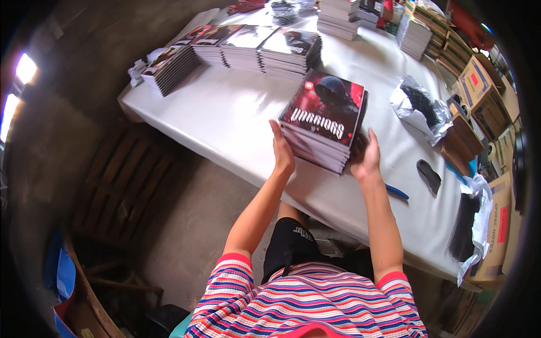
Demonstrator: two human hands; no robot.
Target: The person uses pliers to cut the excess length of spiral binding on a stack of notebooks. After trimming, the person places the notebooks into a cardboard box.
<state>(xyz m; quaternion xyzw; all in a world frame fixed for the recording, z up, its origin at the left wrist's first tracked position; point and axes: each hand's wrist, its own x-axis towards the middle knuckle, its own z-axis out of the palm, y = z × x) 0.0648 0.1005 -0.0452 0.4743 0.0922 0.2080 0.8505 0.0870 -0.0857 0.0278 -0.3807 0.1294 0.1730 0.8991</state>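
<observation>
A thick stack of spiral notebooks sits near the table's front edge; its top cover is dark red and black with a hooded figure. My left hand lies along the left side of the stack, fingers straight and together. On the opposite side is my right hand, its thumb raised and its other fingers partly hidden by the stack. The flat palms face each other with the notebooks between them, and neither hand is closed around anything. To the right of my right wrist lies a blue slim tool.
More notebook stacks line the table's far left. White-edged stacks stand at the back. On the right are a black flat object, crumpled wrapping with black coils, dark mesh-like material and cardboard boxes. A wooden pallet lies below left.
</observation>
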